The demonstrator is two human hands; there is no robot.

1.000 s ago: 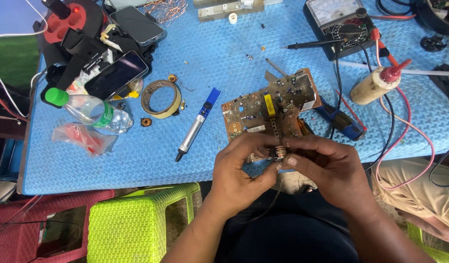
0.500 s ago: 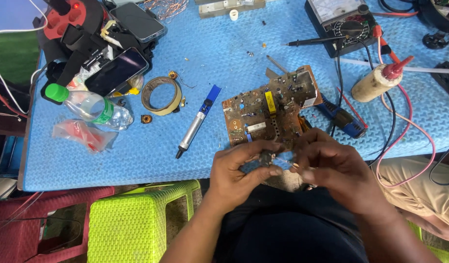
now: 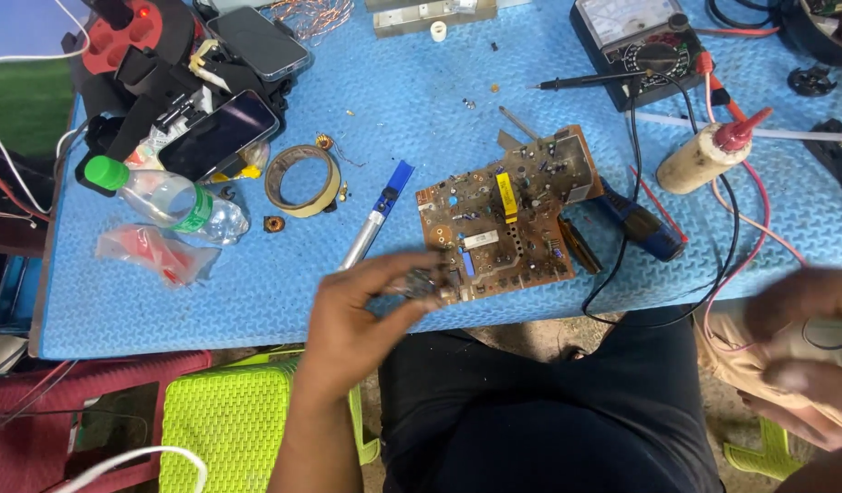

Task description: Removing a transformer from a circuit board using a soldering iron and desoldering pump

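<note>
Left hand (image 3: 366, 315) pinches a small blurred part (image 3: 419, 285) at the table's (image 3: 165, 301) front edge, touching the brown circuit board (image 3: 507, 224); our right hand (image 3: 804, 338) blurs, grip unclear.

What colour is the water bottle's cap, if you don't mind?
Bright green cap, seen in the head view.

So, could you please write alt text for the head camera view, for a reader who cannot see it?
The person's left hand holds a small blurred part at the near edge of a brown circuit board on a blue table, while the right hand, blurred, is off to the right side. A multimeter, tape roll and water bottle lie around.
</note>
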